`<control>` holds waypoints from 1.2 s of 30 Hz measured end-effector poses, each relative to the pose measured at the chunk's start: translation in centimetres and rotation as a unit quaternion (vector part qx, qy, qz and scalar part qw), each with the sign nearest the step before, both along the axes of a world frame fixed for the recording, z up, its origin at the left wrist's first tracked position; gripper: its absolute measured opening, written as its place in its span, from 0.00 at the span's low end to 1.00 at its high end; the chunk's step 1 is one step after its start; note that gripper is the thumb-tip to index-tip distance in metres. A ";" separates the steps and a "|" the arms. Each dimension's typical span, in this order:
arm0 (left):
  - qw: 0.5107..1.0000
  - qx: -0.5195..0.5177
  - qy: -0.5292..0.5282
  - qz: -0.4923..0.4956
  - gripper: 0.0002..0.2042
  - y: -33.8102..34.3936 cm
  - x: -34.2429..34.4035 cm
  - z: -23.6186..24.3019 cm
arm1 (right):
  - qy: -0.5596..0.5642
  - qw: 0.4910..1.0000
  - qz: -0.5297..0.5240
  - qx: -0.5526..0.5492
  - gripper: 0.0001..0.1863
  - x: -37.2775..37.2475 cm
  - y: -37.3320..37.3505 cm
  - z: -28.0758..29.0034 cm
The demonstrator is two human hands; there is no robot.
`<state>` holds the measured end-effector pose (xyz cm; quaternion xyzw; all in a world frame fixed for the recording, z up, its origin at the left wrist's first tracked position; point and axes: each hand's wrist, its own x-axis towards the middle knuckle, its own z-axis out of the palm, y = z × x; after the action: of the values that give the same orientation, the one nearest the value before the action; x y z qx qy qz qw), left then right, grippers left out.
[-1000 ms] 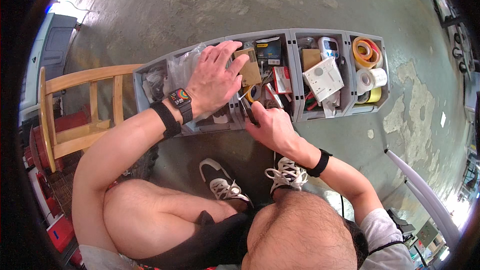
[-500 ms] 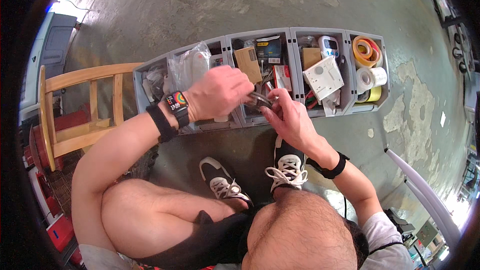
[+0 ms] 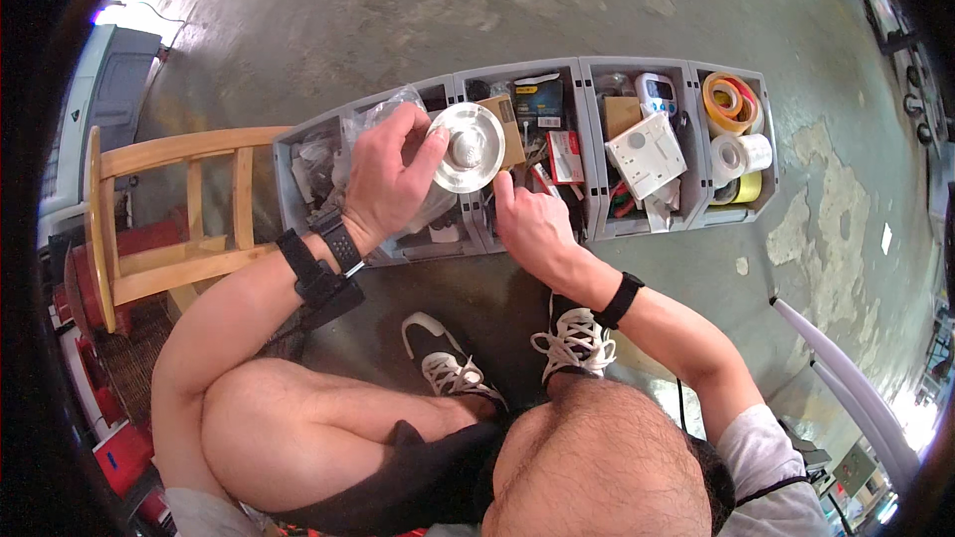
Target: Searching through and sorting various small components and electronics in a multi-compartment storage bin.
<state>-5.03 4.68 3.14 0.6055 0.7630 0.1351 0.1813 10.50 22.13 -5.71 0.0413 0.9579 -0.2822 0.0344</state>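
My left hand (image 3: 388, 174) grips a shiny silver round metal disc (image 3: 468, 147) by its left edge, thumb on its face, above the middle bins. The disc has a raised centre. Just below and right of it, my right hand (image 3: 532, 229) has its index finger raised and other fingers loosely bent, with nothing visible in them. Under the disc, a bin (image 3: 579, 221) holds a cardboard box (image 3: 510, 126), a red-and-white pack (image 3: 565, 154) and small loose items. The bin to the left holds clear plastic bags (image 3: 396, 99), partly hidden by my left hand.
Further right, bins hold a white square device (image 3: 645, 154), a small white-and-blue device (image 3: 657, 92) and several tape rolls (image 3: 726, 99). A wooden frame (image 3: 189, 144) stands left. Two white poles (image 3: 826, 358) lie at right. My shoes (image 3: 572, 338) are below the bins, on the floor.
The disc has come up into clear view, its face turned upward in my left hand. My right hand has shifted from gripping beside it to just below, apparently let go.
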 end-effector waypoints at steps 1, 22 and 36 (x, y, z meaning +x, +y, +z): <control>1.000 0.001 0.000 0.001 0.14 0.0 0.0 0.0 | 0.028 1.000 -0.013 -0.002 0.14 -0.1 -0.2 -0.5; 0.999 0.045 -0.010 0.015 0.15 -2.4 1.9 -0.1 | -0.032 0.989 -0.133 -0.064 0.20 -1.0 0.1 0.4; 0.997 0.067 -0.041 0.017 0.15 0.0 4.2 -1.2 | 0.000 0.987 -0.154 -0.042 0.18 -1.6 1.7 1.3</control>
<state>-0.87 4.67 1.95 0.5973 0.7544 0.2135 0.1689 8.90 23.88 -4.40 0.1868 0.9275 -0.3238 -0.0073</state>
